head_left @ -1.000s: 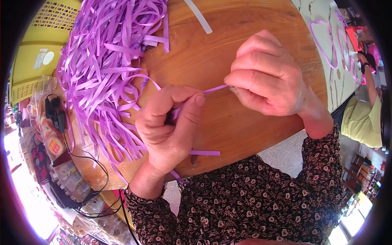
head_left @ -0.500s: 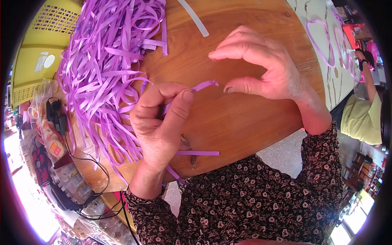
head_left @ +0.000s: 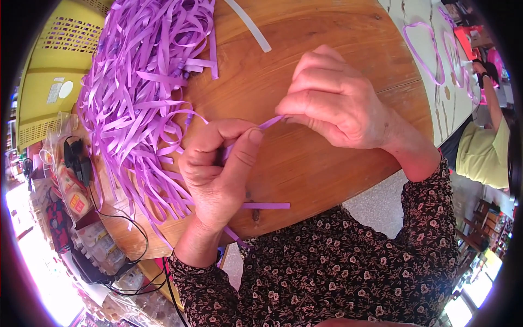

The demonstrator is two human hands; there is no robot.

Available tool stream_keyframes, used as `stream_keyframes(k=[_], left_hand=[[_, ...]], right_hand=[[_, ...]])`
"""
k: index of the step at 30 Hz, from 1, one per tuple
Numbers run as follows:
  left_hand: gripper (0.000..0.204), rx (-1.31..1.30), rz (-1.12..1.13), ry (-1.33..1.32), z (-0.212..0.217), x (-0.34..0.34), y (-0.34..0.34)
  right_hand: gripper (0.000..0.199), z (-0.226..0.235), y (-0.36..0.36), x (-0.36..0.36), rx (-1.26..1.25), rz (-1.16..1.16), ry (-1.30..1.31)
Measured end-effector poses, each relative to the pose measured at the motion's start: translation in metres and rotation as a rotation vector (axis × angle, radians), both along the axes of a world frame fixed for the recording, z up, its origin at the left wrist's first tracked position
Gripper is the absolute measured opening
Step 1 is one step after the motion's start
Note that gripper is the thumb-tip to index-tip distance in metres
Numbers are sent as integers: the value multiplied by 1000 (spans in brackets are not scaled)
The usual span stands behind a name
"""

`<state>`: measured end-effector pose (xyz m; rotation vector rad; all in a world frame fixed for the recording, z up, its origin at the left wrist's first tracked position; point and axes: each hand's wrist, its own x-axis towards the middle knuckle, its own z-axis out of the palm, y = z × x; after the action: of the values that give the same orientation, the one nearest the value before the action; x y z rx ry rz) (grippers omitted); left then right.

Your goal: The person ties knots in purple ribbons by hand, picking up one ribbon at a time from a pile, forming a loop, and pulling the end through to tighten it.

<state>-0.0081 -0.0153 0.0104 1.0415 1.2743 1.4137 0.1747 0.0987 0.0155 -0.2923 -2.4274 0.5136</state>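
A short end of purple ribbon [head_left: 271, 122] stretches between my two hands above the wooden table. My left hand [head_left: 220, 169] pinches it between thumb and forefinger, and more of the ribbon shows inside the curled fingers. The tip is gripped by my right hand [head_left: 338, 103], its thumb and fingers pressed together; the very end is hidden there. Left of my left hand lies a big tangled heap of purple ribbons [head_left: 141, 92]. One flat ribbon strip [head_left: 267, 206] sticks out to the right past my left wrist.
A translucent white strip [head_left: 249, 26] lies on the wooden table [head_left: 327, 174]. At left stand a yellow basket [head_left: 54, 82] and clear packages with black cables [head_left: 144, 234]. Purple loops [head_left: 422, 54] rest on a marble-patterned surface at right, where another person in yellow [head_left: 482, 155] works.
My right hand has moved down and in, and its spread fingers have closed on the ribbon's end. My left hand keeps its pinch, nearly in place.
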Motion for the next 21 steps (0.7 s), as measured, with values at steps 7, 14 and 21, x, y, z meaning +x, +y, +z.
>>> stream_keyframes(k=[7,14,21], left_hand=[[4,-14,-24,-147,9,-3,0],[10,270,-107,-618,33,-10,6],[19,541,-206,-732,78,-35,11]], right_hand=[[27,10,8,-1,44,-17,-29],[58,1,-19,-43,-507,219,85],[22,6,-4,-47,-561,407,-156]])
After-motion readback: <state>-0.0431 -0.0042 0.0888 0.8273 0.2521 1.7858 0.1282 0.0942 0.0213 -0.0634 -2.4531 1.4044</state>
